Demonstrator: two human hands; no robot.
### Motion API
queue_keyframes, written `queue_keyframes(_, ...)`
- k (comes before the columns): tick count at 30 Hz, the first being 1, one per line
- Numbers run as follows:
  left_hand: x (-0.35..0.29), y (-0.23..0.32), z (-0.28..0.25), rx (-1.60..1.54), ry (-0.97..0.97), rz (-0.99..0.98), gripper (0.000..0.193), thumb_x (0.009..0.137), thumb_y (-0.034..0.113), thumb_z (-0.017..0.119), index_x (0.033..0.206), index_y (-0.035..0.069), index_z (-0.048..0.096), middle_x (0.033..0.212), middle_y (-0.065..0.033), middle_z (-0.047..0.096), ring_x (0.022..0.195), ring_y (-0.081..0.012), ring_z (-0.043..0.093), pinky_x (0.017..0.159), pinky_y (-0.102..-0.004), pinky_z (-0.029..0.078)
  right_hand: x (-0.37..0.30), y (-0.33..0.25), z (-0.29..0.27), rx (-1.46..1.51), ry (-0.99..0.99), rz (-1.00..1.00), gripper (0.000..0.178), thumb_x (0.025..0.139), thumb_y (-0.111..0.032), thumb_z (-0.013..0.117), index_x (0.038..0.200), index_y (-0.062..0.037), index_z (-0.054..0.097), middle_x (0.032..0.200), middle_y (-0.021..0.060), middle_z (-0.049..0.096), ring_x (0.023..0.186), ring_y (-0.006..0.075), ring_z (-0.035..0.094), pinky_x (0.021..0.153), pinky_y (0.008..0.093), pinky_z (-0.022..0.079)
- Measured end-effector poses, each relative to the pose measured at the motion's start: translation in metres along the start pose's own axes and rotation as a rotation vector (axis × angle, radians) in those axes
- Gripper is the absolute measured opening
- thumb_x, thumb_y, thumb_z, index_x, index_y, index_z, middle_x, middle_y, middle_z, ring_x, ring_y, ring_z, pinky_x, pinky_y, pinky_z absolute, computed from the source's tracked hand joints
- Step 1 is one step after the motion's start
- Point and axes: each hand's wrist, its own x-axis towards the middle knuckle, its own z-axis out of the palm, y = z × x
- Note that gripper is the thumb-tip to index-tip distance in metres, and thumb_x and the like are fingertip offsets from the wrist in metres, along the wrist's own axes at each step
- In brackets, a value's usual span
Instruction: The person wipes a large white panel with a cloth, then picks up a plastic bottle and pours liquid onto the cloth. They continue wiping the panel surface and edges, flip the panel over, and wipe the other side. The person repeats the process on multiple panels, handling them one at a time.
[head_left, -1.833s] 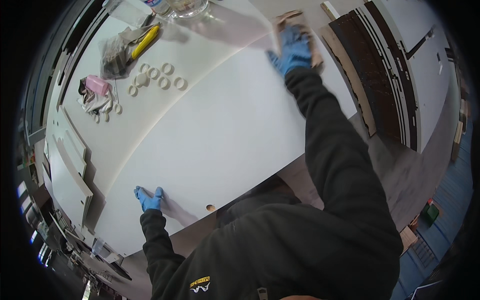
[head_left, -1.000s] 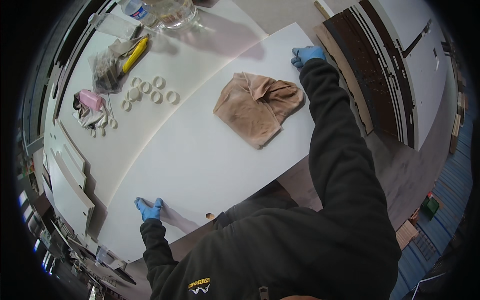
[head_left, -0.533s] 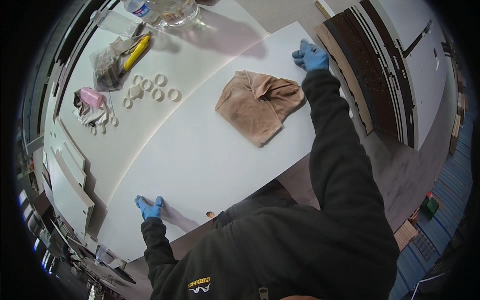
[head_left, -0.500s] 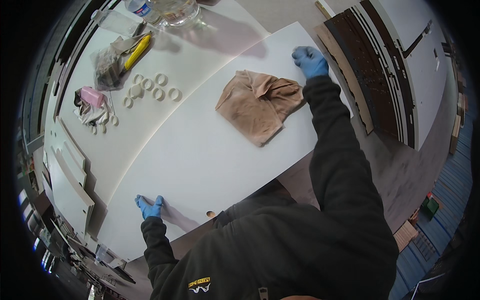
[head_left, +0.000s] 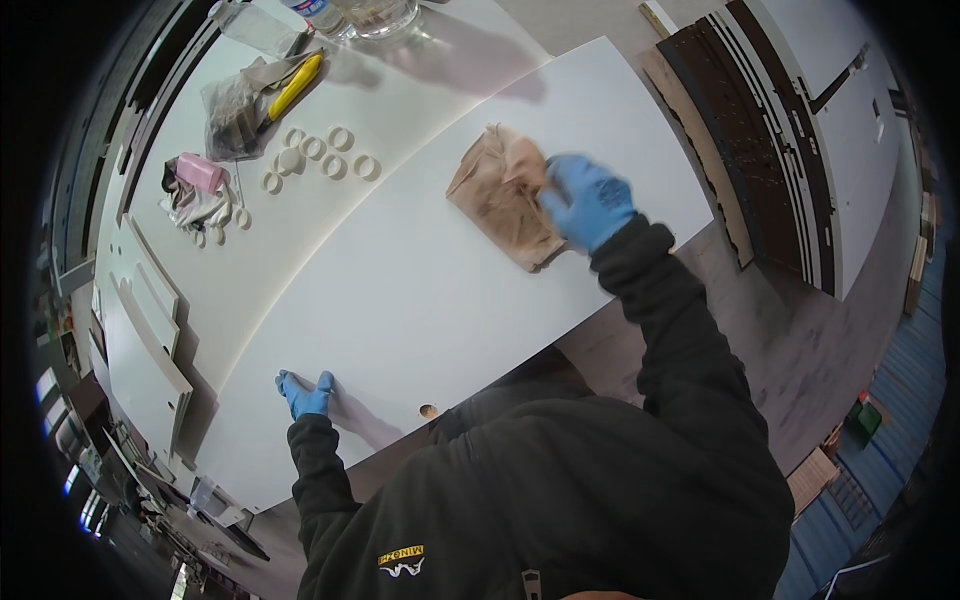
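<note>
A white panel (head_left: 400, 300) with a round hole (head_left: 429, 411) near its front edge lies before me. On its right half rests a rumpled brown cloth (head_left: 505, 200). My right hand (head_left: 590, 203), in a blue glove, has its fingers closed on the right side of this cloth; the gloved hand hides part of it. Toward the panel's left end, my left hand (head_left: 305, 395), also blue-gloved, touches the white surface with thumb and fingers apart and holds nothing.
Beyond the panel lie several off-white rings (head_left: 333, 165), a yellow utility knife (head_left: 297, 88), a plastic bag (head_left: 232, 118), a pink block (head_left: 202, 173) on cloth, and clear bottles (head_left: 375, 14). Stacked boards (head_left: 755, 130) stand at the right; white boards (head_left: 145, 350) sit at the left.
My right hand has come from the panel's far right edge leftward and nearer onto the cloth. The cloth's right side is now bunched. My left hand stays at nearly the same spot.
</note>
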Motion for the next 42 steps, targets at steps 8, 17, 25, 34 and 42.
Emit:
queue_keyframes(8,-0.008,0.006,-0.001,0.014,0.018,0.025,0.114,0.078,0.044,0.084,0.16,-0.009,0.026,0.169,-0.0289,0.021,0.16,-0.0388,0.012,0.131,-0.0463,0.018,-0.043,-0.024,0.019,-0.222,0.173,-0.119,0.04,0.086,-0.039,0.074,0.099,-0.0023,0.064,0.1,0.0161,0.065,0.087,0.0359,0.068,0.076,0.0465,0.055)
queue_keyframes(17,-0.008,0.007,0.001,0.048,0.024,0.032,0.116,0.078,0.046,0.084,0.16,-0.009,0.024,0.169,-0.0293,0.019,0.161,-0.0392,0.012,0.131,-0.0463,0.017,-0.036,-0.008,0.073,-0.316,0.085,0.032,0.042,0.09,-0.039,0.074,0.101,0.0008,0.067,0.1,0.0199,0.07,0.093,0.0391,0.069,0.08,0.0488,0.055)
queue_keyframes(25,-0.009,0.01,-0.001,0.042,0.03,0.026,0.117,0.077,0.047,0.085,0.16,-0.009,0.024,0.169,-0.0309,0.019,0.161,-0.0396,0.012,0.131,-0.0463,0.018,-0.028,0.023,0.01,0.179,-0.057,0.308,0.041,0.089,-0.032,0.074,0.112,0.0015,0.067,0.112,0.0242,0.07,0.096,0.0397,0.069,0.086,0.0459,0.055)
queue_keyframes(34,-0.002,-0.001,0.005,0.037,0.035,0.042,0.118,0.077,0.048,0.085,0.16,-0.01,0.025,0.168,-0.0304,0.021,0.161,-0.0394,0.012,0.131,-0.0463,0.018,-0.023,0.015,0.049,-0.255,0.353,-0.462,0.058,0.084,-0.038,0.075,0.128,-0.0013,0.064,0.149,0.0237,0.054,0.137,0.0421,0.052,0.115,0.056,0.038)
queue_keyframes(42,-0.001,-0.006,0.007,0.027,0.043,0.049,0.114,0.077,0.047,0.085,0.159,-0.009,0.028,0.169,-0.0269,0.022,0.161,-0.0375,0.012,0.131,-0.0456,0.018,-0.034,0.008,0.077,-0.419,-0.045,-0.443,0.073,0.091,-0.05,0.068,0.147,-0.0052,0.056,0.168,0.0185,0.035,0.159,0.0307,0.026,0.131,0.0526,0.013)
